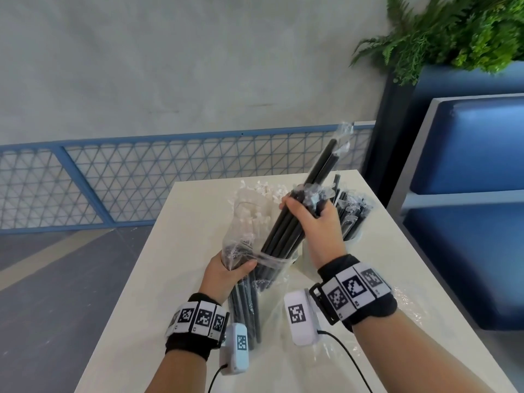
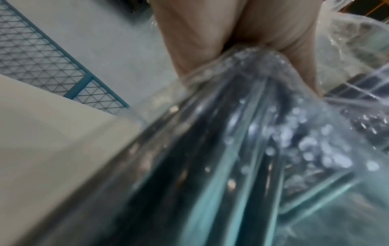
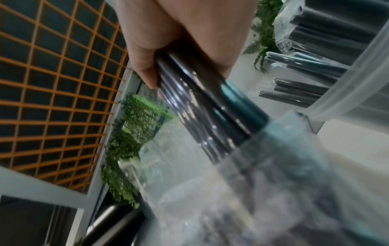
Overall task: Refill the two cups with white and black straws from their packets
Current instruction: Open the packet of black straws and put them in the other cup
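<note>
My right hand grips a bundle of black straws that tilts up to the right, its lower end still inside a clear packet. My left hand pinches that packet's crumpled mouth above the white table. In the left wrist view the hand squeezes the plastic packet. The right wrist view shows the fingers wrapped round the straws. A translucent cup of black straws stands just right of my right hand. White wrapped straws stand behind the packet; their cup is hidden.
Loose clear plastic lies on the table by my right wrist. A blue padded bench and a planter with ferns stand to the right. A blue mesh railing runs behind the table's far edge.
</note>
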`<state>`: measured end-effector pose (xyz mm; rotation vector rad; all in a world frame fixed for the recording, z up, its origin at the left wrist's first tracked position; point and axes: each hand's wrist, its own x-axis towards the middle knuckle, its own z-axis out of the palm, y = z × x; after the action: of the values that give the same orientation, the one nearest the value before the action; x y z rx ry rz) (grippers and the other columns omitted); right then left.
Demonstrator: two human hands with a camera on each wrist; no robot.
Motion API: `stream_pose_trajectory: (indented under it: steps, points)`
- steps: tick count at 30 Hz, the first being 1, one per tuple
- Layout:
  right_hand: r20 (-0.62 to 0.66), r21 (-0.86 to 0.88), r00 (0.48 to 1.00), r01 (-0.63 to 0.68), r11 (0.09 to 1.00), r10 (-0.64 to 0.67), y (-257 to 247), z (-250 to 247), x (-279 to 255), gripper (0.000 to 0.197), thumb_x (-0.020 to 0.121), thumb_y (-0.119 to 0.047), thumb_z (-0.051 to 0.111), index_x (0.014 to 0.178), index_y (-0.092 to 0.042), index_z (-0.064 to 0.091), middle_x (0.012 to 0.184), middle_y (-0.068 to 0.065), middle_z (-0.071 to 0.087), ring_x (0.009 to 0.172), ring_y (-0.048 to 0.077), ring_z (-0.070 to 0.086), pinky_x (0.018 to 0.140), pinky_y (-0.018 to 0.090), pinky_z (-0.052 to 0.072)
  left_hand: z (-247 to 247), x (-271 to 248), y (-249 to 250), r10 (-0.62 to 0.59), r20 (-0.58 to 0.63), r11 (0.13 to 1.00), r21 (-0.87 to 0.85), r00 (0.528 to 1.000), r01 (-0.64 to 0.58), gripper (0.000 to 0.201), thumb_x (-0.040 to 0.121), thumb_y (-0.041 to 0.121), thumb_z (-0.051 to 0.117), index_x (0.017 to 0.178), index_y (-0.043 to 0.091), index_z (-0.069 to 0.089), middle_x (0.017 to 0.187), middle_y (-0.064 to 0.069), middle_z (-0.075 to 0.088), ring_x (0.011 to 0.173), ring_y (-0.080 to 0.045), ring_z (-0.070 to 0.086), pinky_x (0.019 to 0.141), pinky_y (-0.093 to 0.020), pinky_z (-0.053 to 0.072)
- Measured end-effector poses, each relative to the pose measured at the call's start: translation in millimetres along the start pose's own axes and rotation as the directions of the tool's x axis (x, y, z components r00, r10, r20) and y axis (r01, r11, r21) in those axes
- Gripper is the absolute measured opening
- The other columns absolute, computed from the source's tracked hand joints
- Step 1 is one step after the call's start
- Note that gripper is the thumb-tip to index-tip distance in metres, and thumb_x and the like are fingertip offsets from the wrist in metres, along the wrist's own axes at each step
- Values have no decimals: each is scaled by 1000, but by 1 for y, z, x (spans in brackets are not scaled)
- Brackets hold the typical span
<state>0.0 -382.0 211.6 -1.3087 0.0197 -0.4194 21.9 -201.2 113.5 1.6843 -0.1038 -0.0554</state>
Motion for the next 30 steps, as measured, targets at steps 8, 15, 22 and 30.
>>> stream_pose_trajectory:
  steps: [8, 15, 22, 30]
  points:
    - [148, -167, 979, -115, 979, 140, 8, -4, -6, 22, 73, -2, 73, 87, -17, 64, 87, -2, 69, 80, 6, 67, 77, 22, 52, 8, 0, 9, 20, -27, 1000, 3, 999, -19, 22, 73, 8, 75, 91, 17, 66, 85, 4, 72, 76, -1, 68, 72, -19, 51]
    - [151, -110, 982, -101, 989, 117, -7, -14, 8, 22, 78, -2, 69, 90, -20, 66, 88, -4, 68, 84, 5, 65, 82, 18, 52, 17, -1, 18, 61, -13, 994, 95, 998, -59, 23, 72, 11, 76, 93, 16, 66, 84, 7, 71, 72, 6, 65, 68, -9, 49]
    - [123, -121, 985, -103, 987, 118, 4, -10, -2, 18, 74, -3, 74, 91, -7, 69, 89, 4, 71, 85, 11, 68, 78, 23, 54, 21, 3, 25, 66, -25, 992, 114, 998, -62, 28, 71, 12, 78, 97, 10, 66, 87, 2, 72, 80, -6, 67, 68, -13, 49]
    - [-170, 153, 982, -57, 987, 83, -20, -20, 27, 11, 81, -3, 66, 81, -12, 61, 75, 4, 66, 81, 25, 64, 81, 42, 52, 17, 2, 20, 9, -70, 987, 164, 997, 3, 21, 70, 10, 78, 86, 14, 64, 76, 5, 67, 73, -5, 63, 57, -5, 46]
